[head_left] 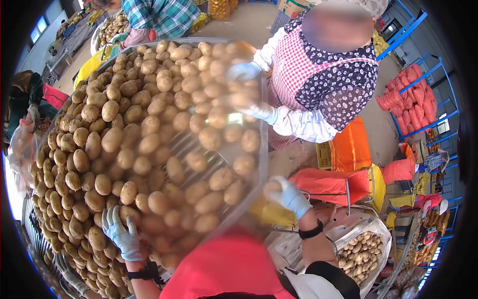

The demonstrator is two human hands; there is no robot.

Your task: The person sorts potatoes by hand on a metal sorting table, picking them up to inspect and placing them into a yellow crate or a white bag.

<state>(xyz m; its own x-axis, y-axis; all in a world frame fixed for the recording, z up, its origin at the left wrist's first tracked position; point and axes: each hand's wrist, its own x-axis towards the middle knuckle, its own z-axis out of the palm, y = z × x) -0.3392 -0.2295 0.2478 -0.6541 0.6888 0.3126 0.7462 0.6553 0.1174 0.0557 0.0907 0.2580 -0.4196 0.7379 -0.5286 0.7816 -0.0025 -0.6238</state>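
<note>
Potatoes [112, 139] are heaped across a large sorting table [264, 124] with a raised metal rim. My left hand [122, 236], in a pale blue glove, lies over the near part of the heap with its fingers spread, touching potatoes and gripping none. Beyond the table's right edge is my right hand [293, 198], gloved the same way. Its fingers are closed around a potato [272, 188], partly hidden and slightly blurred. Below that hand are a yellow bag [274, 213] and a white sack [381, 234] with small potatoes in it.
Across the table, a co-worker in a checked apron [308, 70] moves gloved hands over the potatoes. Another person in a plaid shirt [162, 17] stands at the far side. Right of the table are an orange-covered crate [351, 144], a red bag [328, 184] and a blue rack [448, 89].
</note>
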